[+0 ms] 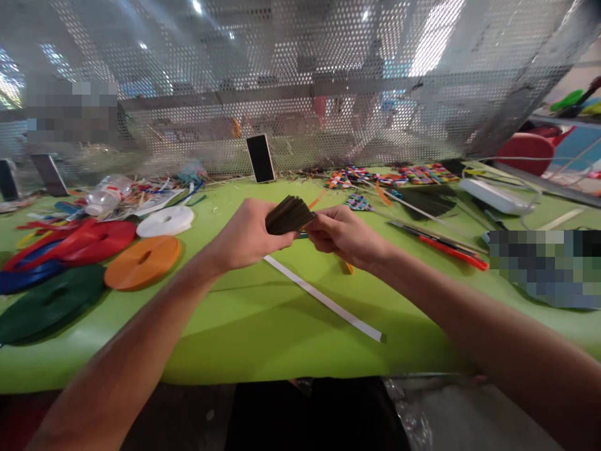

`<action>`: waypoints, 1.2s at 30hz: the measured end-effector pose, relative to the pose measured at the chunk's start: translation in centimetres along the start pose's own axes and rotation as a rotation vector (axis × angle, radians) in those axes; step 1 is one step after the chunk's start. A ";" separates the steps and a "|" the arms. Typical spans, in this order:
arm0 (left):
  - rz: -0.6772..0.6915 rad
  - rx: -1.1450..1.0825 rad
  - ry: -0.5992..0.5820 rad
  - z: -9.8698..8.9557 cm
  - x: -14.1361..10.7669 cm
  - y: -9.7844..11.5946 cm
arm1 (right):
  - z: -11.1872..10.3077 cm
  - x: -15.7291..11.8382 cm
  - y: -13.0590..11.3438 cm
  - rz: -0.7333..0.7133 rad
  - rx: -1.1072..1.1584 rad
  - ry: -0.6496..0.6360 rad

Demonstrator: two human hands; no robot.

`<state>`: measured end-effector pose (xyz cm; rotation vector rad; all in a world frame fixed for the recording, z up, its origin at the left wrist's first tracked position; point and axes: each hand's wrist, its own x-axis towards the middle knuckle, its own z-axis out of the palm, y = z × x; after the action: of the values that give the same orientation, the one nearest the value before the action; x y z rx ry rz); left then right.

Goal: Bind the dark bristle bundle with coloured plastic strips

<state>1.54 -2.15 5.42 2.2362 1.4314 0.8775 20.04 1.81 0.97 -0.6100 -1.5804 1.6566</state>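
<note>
My left hand [256,235] is closed round a dark olive bundle of thin strips [288,216], whose cut ends fan out upward. At the bundle's right end my right hand [345,235] pinches with thumb and fingers; whether it grips the bundle itself or a narrow strip there is hidden. A white strip [323,297] slants from below my left hand toward the table's front. Bits of orange strip [346,266] show just under my right hand.
Rolls of flat ribbon lie left: white [166,220], orange [143,263], red [101,243], dark green [56,300]. A phone [260,158] stands at the back. Woven colourful pieces [422,173], a red-handled cutter [453,252] and a white power strip [495,195] lie right.
</note>
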 end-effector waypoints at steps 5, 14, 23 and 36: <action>0.047 0.025 0.006 0.0 0.1 -0.2 | -0.6 0.3 -0.3 0.115 0.146 -0.073; -0.016 -0.063 -0.053 -0.6 0.3 -0.4 | -0.6 0.2 -0.4 -0.063 0.001 0.032; -0.064 -0.288 -0.114 -1.6 0.2 0.0 | -0.5 -0.9 -1.6 -0.182 -0.273 0.035; -0.074 -0.449 -0.092 -0.9 0.5 -1.6 | 1.8 -1.3 -0.6 -0.380 -0.662 -0.012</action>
<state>-0.06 -1.06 5.30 1.8516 1.1332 0.9479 19.62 -0.37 1.58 -0.5704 -2.1081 0.8471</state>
